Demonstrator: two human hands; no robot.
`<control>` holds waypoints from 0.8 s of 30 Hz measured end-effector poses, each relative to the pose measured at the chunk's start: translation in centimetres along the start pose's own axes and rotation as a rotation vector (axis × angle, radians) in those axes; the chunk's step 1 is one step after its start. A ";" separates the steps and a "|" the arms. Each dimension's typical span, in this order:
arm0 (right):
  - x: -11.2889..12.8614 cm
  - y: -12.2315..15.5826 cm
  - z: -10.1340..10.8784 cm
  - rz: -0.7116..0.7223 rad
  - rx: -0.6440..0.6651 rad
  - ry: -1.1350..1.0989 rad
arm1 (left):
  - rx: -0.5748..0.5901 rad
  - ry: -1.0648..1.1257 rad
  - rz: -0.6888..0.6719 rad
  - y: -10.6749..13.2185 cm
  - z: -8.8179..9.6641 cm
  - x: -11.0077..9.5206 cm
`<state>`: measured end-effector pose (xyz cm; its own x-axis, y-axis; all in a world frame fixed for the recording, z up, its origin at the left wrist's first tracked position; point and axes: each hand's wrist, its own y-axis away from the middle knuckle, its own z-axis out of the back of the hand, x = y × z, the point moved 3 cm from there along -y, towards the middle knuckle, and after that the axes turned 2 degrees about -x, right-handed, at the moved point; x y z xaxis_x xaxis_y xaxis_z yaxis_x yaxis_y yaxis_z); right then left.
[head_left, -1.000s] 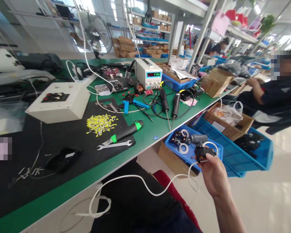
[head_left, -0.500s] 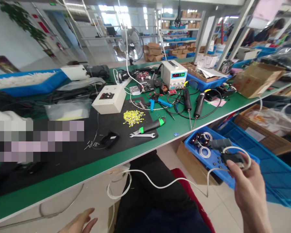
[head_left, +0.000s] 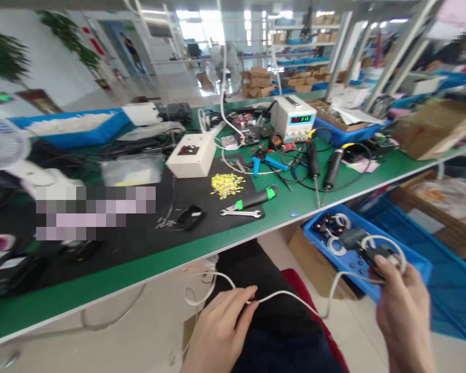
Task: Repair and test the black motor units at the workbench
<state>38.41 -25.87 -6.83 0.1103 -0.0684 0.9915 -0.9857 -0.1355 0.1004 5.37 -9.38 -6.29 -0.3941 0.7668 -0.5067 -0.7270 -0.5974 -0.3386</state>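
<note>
Over my lap, my left hand (head_left: 225,324) pinches a white cable (head_left: 287,293) between thumb and fingers. That cable runs right, bends, and reaches my right hand (head_left: 404,300). My right hand is closed on a small dark device (head_left: 375,256), with a loop of the white cable around it; its exact kind is not clear. Just beneath and behind it is a blue tray (head_left: 419,261) with coiled white cables (head_left: 337,246) and small dark parts. More cable loops (head_left: 192,298) hang left of my left hand, below the bench edge.
On the green bench (head_left: 171,264) lie a wrench (head_left: 241,213), a green-and-black handled tool (head_left: 256,198), yellow-tipped small parts (head_left: 227,185) and a black shell (head_left: 190,217). Two electric screwdrivers (head_left: 313,158) lie near a power supply (head_left: 294,118). A cardboard box (head_left: 303,256) stands under the tray.
My left hand has come up and right from the lower left and now grips the cable. My right hand still holds the dark device. The view has shifted slightly left.
</note>
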 end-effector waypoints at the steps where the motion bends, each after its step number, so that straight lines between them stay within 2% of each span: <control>1: 0.0 0.1 -0.5 -0.023 -0.012 -0.056 | -0.005 0.049 -0.054 -0.9 -0.4 -0.8; 6: -0.1 0.4 -1.5 -0.141 0.031 -0.278 | -0.012 0.238 -0.215 -5.2 -2.8 -4.1; 14: 0.8 2.3 -2.5 -0.298 0.197 -0.437 | 0.073 0.351 -0.196 -9.9 -5.6 -9.0; 19: 1.3 3.8 -3.6 -0.375 0.286 -0.500 | 0.154 0.303 -0.167 -11.2 -7.1 -10.4; 24: 1.7 4.9 -4.3 -0.544 0.429 -0.629 | 0.137 0.292 -0.178 -11.4 -7.0 -10.5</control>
<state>33.27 -22.43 -4.27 0.7152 -0.3938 0.5774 -0.6606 -0.6508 0.3743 21.79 -12.30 -2.66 -0.0920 0.7443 -0.6614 -0.8460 -0.4088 -0.3424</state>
